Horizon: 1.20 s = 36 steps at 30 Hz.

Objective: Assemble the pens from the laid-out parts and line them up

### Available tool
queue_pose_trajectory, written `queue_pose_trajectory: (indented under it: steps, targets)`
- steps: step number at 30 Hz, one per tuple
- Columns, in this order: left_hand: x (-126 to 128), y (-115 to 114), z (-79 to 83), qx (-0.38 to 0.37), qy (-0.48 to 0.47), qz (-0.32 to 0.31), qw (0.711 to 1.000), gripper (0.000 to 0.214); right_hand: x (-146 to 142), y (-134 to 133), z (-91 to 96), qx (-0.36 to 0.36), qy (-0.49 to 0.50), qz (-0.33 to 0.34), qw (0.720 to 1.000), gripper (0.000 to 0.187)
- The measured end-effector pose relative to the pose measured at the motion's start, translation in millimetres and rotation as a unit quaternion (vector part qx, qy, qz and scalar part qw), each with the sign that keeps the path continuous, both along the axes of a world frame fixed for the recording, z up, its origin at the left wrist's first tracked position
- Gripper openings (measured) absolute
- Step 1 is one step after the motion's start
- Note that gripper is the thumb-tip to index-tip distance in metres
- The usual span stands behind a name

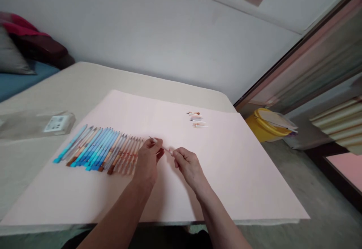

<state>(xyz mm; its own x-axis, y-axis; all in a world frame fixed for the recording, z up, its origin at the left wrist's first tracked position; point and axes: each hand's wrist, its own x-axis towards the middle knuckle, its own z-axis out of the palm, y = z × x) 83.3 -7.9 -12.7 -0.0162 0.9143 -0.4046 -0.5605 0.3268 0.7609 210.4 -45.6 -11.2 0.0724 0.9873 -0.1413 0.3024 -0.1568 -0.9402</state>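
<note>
Above the pink sheet, both of my hands are closed on one slim pen [167, 150] that slants between them. My left hand [147, 158] pinches it near its dark pointed tip, which sticks out past the fingers to the upper left. The other end is in the fingers of my right hand [189, 165]. Beside my left hand lies a long row of pens [106, 147] in blue, brown, grey and clear pinkish barrels, side by side with tips away from me. Farther back is a small group of thin pen parts [198, 120], too small to tell apart.
The pink sheet [226, 188] covers much of the table [135, 77]. A clear plastic bag with a white label [58, 123] lies at the left. On the floor to the right stands a yellow bucket [261, 126]. A white wall [158, 26] borders the far side.
</note>
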Motion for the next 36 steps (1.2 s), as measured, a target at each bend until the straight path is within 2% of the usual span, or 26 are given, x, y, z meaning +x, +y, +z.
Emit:
queue_pose_trajectory:
  steps: [6, 13, 22, 26, 30, 36]
  targets:
    - [-2.7, 2.1, -2.2, -0.014, -0.056, 0.004, 0.998, 0.026, 0.7, 1.5, 0.0, -0.017, 0.007, -0.006, 1.0, 0.032]
    - [-3.9, 0.9, -2.0, -0.018, -0.037, 0.019, 0.999, 0.023, 1.0, -1.2, -3.1, -0.001, 0.011, -0.006, 1.0, 0.033]
    - [-5.1, 3.5, -5.5, -0.016, -0.069, 0.016, 0.997, 0.022, 0.4, -1.6, -3.0, -0.012, 0.012, -0.007, 1.0, 0.032]
    - [-4.7, 3.1, -3.4, 0.004, -0.09, 0.033, 0.995, 0.03, -0.5, -2.2, 0.3, -0.022, 0.016, 0.006, 1.0, 0.031]
    - [-4.7, 2.9, 0.2, -0.008, -0.119, 0.036, 0.992, 0.034, -0.5, -1.7, -0.2, -0.017, 0.015, -0.001, 1.0, 0.032]
    - [-4.0, 1.4, -1.0, -0.022, -0.045, 0.035, 0.998, 0.033, -1.8, -2.6, 0.1, -0.002, 0.016, 0.0, 1.0, 0.034]
